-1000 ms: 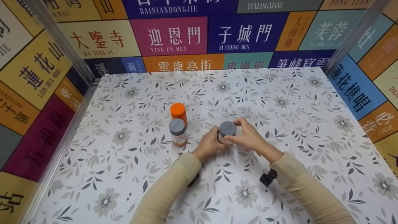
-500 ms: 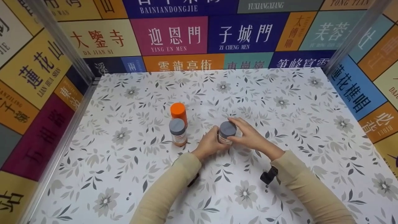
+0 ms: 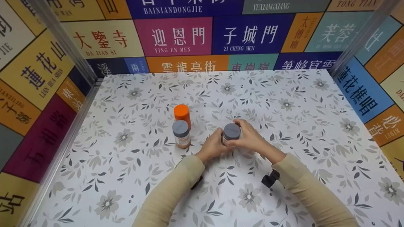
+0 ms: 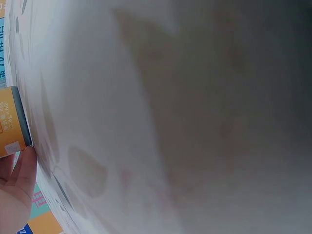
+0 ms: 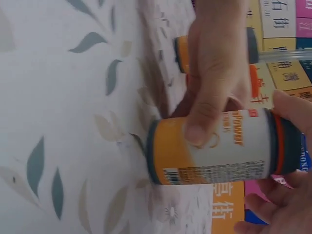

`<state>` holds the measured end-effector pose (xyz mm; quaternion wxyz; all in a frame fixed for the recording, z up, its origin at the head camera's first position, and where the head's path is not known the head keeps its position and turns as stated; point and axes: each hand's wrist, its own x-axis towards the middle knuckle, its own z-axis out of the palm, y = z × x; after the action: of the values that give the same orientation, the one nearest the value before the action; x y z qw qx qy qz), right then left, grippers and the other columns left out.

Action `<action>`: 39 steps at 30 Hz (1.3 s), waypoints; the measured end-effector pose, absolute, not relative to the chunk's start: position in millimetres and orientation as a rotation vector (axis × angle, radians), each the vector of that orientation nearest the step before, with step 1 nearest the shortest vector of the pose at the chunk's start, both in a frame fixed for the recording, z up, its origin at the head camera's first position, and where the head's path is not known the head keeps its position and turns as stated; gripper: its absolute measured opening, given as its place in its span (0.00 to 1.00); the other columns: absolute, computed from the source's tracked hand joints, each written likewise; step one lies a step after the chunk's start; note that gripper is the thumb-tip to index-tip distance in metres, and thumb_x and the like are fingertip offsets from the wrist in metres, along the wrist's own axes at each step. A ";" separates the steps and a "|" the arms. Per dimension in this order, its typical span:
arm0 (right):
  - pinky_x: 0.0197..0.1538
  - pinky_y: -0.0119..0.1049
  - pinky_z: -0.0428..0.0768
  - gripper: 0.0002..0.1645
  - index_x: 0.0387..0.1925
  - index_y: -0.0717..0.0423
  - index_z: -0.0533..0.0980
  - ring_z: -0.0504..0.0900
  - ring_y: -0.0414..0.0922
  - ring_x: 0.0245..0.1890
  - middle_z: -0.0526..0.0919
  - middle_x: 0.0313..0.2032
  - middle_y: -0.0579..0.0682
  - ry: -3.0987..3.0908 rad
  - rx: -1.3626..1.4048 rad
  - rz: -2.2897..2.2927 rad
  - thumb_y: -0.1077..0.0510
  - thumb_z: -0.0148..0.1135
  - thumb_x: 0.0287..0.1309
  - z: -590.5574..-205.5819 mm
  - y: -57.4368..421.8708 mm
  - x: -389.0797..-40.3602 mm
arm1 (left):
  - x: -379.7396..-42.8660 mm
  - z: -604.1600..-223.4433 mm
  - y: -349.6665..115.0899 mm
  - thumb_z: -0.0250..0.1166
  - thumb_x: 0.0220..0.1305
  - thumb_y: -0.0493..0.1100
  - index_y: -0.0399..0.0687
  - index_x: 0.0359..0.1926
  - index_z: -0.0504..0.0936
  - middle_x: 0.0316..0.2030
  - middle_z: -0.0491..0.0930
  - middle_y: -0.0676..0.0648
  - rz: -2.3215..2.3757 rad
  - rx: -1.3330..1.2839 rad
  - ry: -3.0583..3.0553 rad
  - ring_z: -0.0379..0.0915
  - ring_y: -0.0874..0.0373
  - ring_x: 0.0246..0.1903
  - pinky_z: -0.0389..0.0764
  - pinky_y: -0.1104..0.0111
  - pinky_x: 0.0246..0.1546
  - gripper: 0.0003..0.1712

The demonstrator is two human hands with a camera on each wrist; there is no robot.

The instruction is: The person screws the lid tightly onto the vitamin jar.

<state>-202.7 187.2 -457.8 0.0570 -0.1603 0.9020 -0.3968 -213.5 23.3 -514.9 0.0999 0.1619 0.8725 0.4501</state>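
A pill-type bottle point(image 5: 239, 151) with an orange and white label stands near the middle of the table. Its grey cap point(image 3: 232, 130) faces up. My left hand point(image 3: 212, 146) grips the body from the left, its thumb lying across the label in the right wrist view. On the other side, my right hand point(image 3: 252, 138) has thumb and fingers around the cap. In the left wrist view only the bottle's orange lower part point(image 4: 12, 122) and some fingertips point(image 4: 30, 156) appear at the left edge.
To the left stands a second grey-capped bottle point(image 3: 182, 137), overlapping a container with an orange cap point(image 3: 181, 112) just behind it. A floral cloth point(image 3: 126, 176) covers the table. Panels printed with Chinese place names point(image 3: 180, 36) wall in the back and sides.
The right hand has shifted its hold on the cap, its thumb and fingers turning around it and closing in. The left hand and the bottle have stayed in place.
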 end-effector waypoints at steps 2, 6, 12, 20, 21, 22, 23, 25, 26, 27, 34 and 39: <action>0.62 0.54 0.57 0.52 0.66 0.64 0.52 0.60 0.58 0.62 0.62 0.62 0.63 2.650 -0.573 -1.201 0.53 0.69 0.44 -455.0 192.7 -202.9 | -213.5 -515.3 23.2 0.73 0.43 0.45 0.43 0.46 0.67 0.44 0.76 0.46 1.323 0.485 2.590 0.72 0.56 0.43 0.72 0.66 0.47 0.31; 0.65 0.57 0.50 0.47 0.68 0.62 0.48 0.48 0.58 0.68 0.51 0.68 0.62 2.471 -0.724 -1.275 0.61 0.63 0.51 -452.8 204.1 -205.0 | -213.5 -515.8 23.7 0.73 0.43 0.45 0.42 0.46 0.66 0.44 0.76 0.45 1.329 0.497 2.589 0.72 0.55 0.44 0.72 0.66 0.48 0.32; 0.65 0.56 0.52 0.41 0.68 0.60 0.53 0.50 0.56 0.68 0.53 0.68 0.59 2.341 -0.724 -1.403 0.66 0.58 0.54 -455.2 210.2 -209.5 | -214.0 -515.5 24.8 0.73 0.43 0.44 0.43 0.47 0.67 0.43 0.76 0.46 1.326 0.501 2.584 0.73 0.56 0.43 0.72 0.66 0.47 0.32; 0.58 0.54 0.64 0.40 0.62 0.68 0.61 0.67 0.57 0.55 0.68 0.58 0.64 2.554 -0.754 -1.407 0.64 0.66 0.48 -459.4 203.4 -210.4 | -214.4 -515.5 25.4 0.73 0.42 0.44 0.42 0.46 0.67 0.43 0.76 0.46 1.315 0.499 2.599 0.73 0.55 0.43 0.72 0.66 0.47 0.31; 0.57 0.54 0.66 0.39 0.61 0.68 0.62 0.69 0.56 0.53 0.69 0.56 0.63 2.589 -0.753 -1.408 0.64 0.67 0.47 -460.8 201.8 -210.2 | -214.4 -515.7 25.5 0.73 0.42 0.44 0.42 0.46 0.67 0.42 0.76 0.46 1.309 0.500 2.605 0.73 0.55 0.43 0.72 0.67 0.46 0.31; 0.57 0.53 0.66 0.38 0.59 0.68 0.64 0.69 0.56 0.52 0.70 0.54 0.63 2.619 -0.750 -1.413 0.64 0.68 0.45 -462.3 200.4 -209.9 | -214.5 -516.0 25.6 0.73 0.42 0.44 0.42 0.46 0.67 0.42 0.76 0.46 1.306 0.500 2.610 0.73 0.55 0.42 0.73 0.67 0.46 0.31; 0.56 0.52 0.67 0.38 0.58 0.69 0.66 0.70 0.55 0.51 0.71 0.53 0.62 2.649 -0.744 -1.417 0.64 0.69 0.44 -463.2 198.9 -209.2 | -214.5 -515.9 25.6 0.73 0.42 0.44 0.42 0.45 0.67 0.41 0.76 0.46 1.302 0.498 2.615 0.73 0.55 0.42 0.73 0.67 0.46 0.31; 0.55 0.51 0.68 0.36 0.54 0.68 0.68 0.71 0.55 0.50 0.72 0.51 0.61 2.708 -0.712 -1.408 0.62 0.71 0.42 -464.8 196.0 -207.8 | -214.1 -515.6 25.4 0.73 0.42 0.44 0.42 0.45 0.68 0.40 0.76 0.46 1.301 0.490 2.619 0.73 0.56 0.40 0.73 0.67 0.44 0.30; 0.55 0.51 0.68 0.35 0.53 0.68 0.69 0.71 0.54 0.50 0.72 0.50 0.60 2.731 -0.688 -1.405 0.62 0.72 0.41 -465.4 194.7 -207.1 | -213.7 -515.5 25.2 0.73 0.42 0.44 0.42 0.45 0.68 0.40 0.76 0.46 1.307 0.486 2.616 0.73 0.56 0.40 0.73 0.67 0.44 0.30; 0.54 0.51 0.68 0.35 0.52 0.67 0.69 0.71 0.54 0.50 0.72 0.50 0.60 2.752 -0.657 -1.397 0.61 0.72 0.40 -465.6 193.5 -206.1 | -213.4 -515.4 25.1 0.73 0.42 0.44 0.42 0.44 0.68 0.40 0.76 0.46 1.311 0.481 2.612 0.73 0.56 0.39 0.73 0.66 0.43 0.29; 0.54 0.50 0.68 0.37 0.52 0.66 0.65 0.70 0.56 0.49 0.70 0.50 0.60 2.769 -0.544 -1.375 0.58 0.73 0.40 -467.5 190.5 -203.1 | -211.2 -514.4 25.2 0.74 0.42 0.44 0.43 0.43 0.68 0.40 0.77 0.47 1.331 0.463 2.593 0.72 0.56 0.40 0.73 0.66 0.44 0.29; 0.61 0.53 0.61 0.47 0.65 0.61 0.55 0.63 0.58 0.60 0.61 0.63 0.61 2.666 -0.658 -1.347 0.57 0.68 0.46 -467.4 196.5 -200.4 | -211.2 -515.3 25.7 0.73 0.43 0.45 0.43 0.45 0.67 0.42 0.76 0.46 1.327 0.486 2.599 0.73 0.55 0.43 0.72 0.66 0.47 0.31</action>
<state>-200.4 196.5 -467.4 0.0415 -0.2149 0.8710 -0.4399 -211.2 25.7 -515.3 0.0913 0.1637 0.8749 0.4466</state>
